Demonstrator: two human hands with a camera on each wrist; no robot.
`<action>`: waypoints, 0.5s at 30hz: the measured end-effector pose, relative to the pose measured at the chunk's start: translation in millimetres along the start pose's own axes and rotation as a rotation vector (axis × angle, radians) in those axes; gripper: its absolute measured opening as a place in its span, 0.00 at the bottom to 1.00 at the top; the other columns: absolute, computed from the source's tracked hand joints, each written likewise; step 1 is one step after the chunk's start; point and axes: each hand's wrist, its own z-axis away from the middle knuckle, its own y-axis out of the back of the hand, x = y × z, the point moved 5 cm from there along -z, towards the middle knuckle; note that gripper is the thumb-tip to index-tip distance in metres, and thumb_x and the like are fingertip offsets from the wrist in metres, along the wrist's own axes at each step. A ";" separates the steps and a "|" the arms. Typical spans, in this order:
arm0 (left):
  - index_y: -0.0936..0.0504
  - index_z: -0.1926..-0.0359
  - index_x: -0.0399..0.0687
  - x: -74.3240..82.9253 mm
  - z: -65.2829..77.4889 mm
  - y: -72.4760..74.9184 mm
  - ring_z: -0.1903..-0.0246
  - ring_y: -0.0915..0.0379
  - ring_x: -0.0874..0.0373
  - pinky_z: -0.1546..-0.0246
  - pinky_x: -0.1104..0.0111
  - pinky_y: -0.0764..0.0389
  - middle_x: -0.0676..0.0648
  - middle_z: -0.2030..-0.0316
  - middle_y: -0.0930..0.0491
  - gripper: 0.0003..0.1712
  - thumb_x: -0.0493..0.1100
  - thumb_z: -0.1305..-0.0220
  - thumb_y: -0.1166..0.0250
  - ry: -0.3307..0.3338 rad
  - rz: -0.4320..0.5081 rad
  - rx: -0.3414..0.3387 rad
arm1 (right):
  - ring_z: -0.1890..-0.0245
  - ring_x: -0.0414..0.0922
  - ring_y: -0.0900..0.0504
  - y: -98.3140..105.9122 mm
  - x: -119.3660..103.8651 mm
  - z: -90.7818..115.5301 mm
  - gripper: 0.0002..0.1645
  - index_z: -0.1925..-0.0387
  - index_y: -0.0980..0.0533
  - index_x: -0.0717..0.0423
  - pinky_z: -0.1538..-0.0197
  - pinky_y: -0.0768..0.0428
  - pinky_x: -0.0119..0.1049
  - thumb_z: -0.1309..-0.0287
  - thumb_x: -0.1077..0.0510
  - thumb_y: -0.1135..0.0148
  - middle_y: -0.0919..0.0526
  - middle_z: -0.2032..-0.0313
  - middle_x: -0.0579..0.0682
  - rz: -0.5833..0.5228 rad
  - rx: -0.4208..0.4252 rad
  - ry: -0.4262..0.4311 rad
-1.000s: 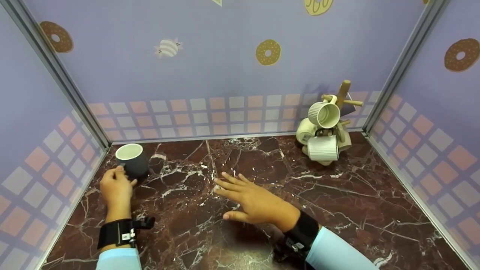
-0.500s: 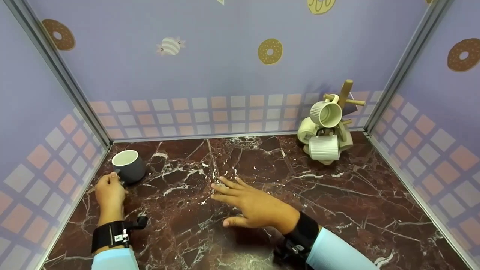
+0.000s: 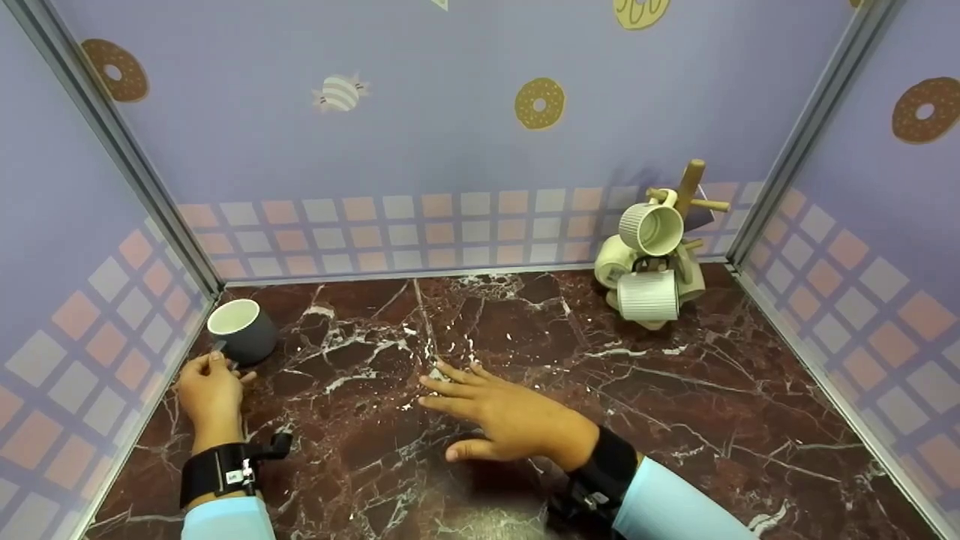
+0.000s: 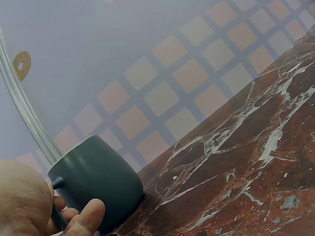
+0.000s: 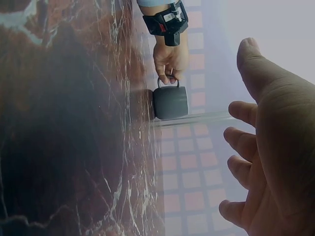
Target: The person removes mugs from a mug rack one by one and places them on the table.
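A dark grey mug (image 3: 251, 340) with a pale inside is at the back left of the marbled tabletop, upright and at or very near its surface. My left hand (image 3: 211, 390) pinches the mug's handle between curled fingers; the left wrist view shows the mug (image 4: 103, 179) with the hand (image 4: 24, 201) at its handle. Over the middle of the table my right hand (image 3: 510, 412) hovers, palm down, fingers spread and holding nothing. In the right wrist view that hand (image 5: 280, 147) appears large, with the mug (image 5: 171, 102) in the distance.
At the back right a wooden mug tree (image 3: 691, 180) bears several pale mugs, among them a white ribbed mug (image 3: 649, 295) hanging low and another ribbed mug (image 3: 651, 227) higher up. Patterned walls enclose the table (image 3: 465, 315) at the back and both sides.
My left hand and the mug have shifted left and slightly nearer to me, mostly in the first half second. The right hand has barely moved and stays spread.
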 end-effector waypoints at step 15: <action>0.31 0.18 0.39 18.4 10.1 5.3 0.56 0.15 0.61 0.51 0.71 0.10 0.35 0.26 0.31 0.36 0.53 0.15 0.41 -0.066 -0.245 0.105 | 0.05 0.54 0.56 1.9 1.4 1.2 0.50 0.07 0.48 0.33 0.08 0.52 0.68 0.19 0.29 0.42 0.59 0.07 0.37 -0.024 0.018 0.001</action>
